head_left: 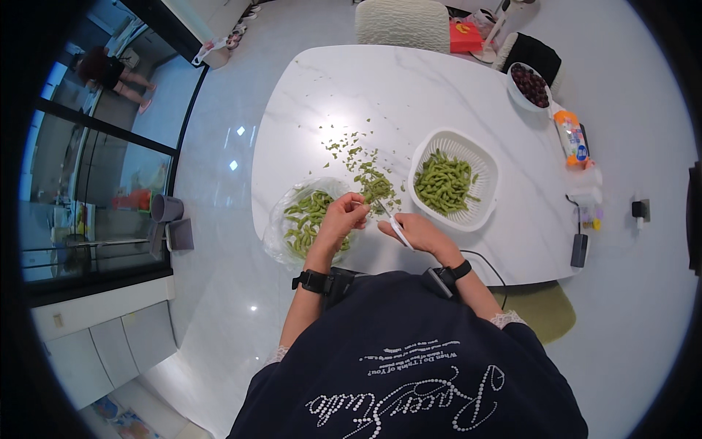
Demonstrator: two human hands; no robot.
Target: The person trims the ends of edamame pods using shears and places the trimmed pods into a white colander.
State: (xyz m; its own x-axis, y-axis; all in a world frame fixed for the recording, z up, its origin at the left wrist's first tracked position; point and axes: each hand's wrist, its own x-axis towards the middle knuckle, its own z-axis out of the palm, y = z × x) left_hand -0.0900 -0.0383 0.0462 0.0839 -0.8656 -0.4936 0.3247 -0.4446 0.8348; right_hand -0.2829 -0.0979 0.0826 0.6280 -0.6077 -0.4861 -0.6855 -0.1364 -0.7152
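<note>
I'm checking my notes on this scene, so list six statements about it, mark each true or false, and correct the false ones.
1. The right hand holds scissors with white handles. True.
2. Green scraps lie loose on the table. True.
3. The plastic bag is right of the basket. False: the bag is on the basket's left.
4. The basket is empty. False: it holds green pods.
5. Dark fruit fills a white bowl. True.
6. The left hand is in the bowl. False: it is near the scissors' blades.
</note>
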